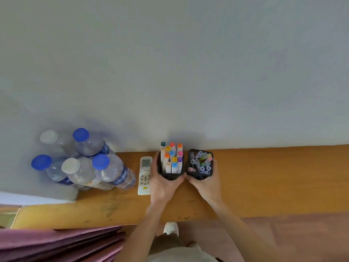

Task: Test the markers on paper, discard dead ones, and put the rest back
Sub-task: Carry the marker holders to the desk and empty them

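a person's left hand (164, 183) grips a black holder of white colour-capped markers (171, 172) and the right hand (204, 183) grips a black holder of pastel pens (200, 163), likely lifting both off the orange wooden shelf (264, 178) for testing.

Narrow orange-brown wooden tabletop (264, 178) against a pale wall. On it: a cluster of plastic water bottles (83, 159) at left, a white remote (145, 175) beside them, then two black marker holders (171, 174) side by side, touching.
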